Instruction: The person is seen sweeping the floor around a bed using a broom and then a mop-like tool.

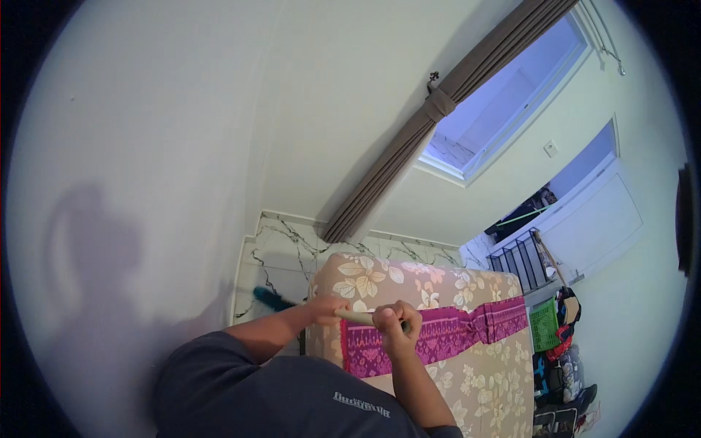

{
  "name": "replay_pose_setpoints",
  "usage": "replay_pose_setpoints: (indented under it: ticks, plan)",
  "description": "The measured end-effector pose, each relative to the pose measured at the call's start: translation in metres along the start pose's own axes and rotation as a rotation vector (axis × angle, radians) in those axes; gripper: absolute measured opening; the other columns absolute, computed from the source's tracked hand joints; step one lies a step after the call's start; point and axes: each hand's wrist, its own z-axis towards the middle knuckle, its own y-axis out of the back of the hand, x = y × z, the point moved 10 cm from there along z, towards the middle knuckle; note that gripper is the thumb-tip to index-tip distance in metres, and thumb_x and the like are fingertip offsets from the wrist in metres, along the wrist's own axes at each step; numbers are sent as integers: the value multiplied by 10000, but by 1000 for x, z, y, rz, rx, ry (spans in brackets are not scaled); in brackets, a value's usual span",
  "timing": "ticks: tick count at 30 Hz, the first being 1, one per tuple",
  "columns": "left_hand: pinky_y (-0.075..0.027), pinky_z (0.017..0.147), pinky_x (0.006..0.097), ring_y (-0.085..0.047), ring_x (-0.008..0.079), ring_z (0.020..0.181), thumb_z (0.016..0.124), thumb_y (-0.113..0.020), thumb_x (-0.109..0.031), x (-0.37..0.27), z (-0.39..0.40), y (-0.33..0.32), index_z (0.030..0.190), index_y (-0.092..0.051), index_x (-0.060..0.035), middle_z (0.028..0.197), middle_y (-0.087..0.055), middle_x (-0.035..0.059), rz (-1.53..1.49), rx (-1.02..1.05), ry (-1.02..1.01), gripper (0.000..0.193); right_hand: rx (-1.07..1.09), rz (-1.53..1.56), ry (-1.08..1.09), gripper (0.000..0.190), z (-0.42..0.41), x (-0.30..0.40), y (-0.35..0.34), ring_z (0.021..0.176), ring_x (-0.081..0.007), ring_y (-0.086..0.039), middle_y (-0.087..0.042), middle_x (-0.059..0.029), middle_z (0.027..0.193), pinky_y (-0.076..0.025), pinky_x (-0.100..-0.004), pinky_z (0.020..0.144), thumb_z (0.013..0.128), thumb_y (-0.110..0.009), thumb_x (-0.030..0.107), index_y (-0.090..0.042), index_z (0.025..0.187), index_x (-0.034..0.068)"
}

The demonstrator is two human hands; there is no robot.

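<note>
My left hand [327, 310] grips the pale handle [357, 317] of a broom. Closer to the handle's upper end, my right hand [398, 327] is closed around the same stick, its thumb lying along the top. The broom's teal bristles [269, 297] lie past my left forearm, over the marble-patterned tile floor [282, 243]; whether they touch it is hard to tell. Part of the broom is hidden by my left arm and hand. Beneath my hands is a bed with a beige floral cover [372, 276] and a magenta woven cloth [449, 331] across it.
A white wall [164, 164] stands close on the left. A tied brown curtain [383, 169] hangs beside the window [504, 104]. Beyond the bed are a black rack [517, 260], a green basket [544, 326], bags, and a white door [594, 219] by an open doorway.
</note>
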Motion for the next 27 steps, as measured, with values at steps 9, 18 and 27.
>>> replay_pose_setpoints:
  ticks: [9,18,27]
  plan:
    - [-428,651,362,-571,285,756,699,-560,-170,-56,6,8,877,-561,-101,757,-582,99,-29,18,49,191,-87,14,106,253,7,86,6,445,-98,-352,-365,-12,499,-292,-254,418,831,-493,62,-327,640,73]
    - [-433,646,367,-561,296,781,645,-578,-110,-16,-34,-13,865,-559,-117,811,-581,97,59,-29,84,221,-103,383,-24,196,-1,27,17,508,-116,-330,-348,-13,567,-311,-267,499,838,-486,105,-348,702,70]
    - [-434,631,367,-576,248,750,632,-613,-162,16,-2,16,853,-562,-148,742,-594,46,25,-134,304,228,60,-20,162,226,3,45,-20,467,-121,-337,-377,-25,549,-275,-275,429,840,-505,131,-381,664,61]
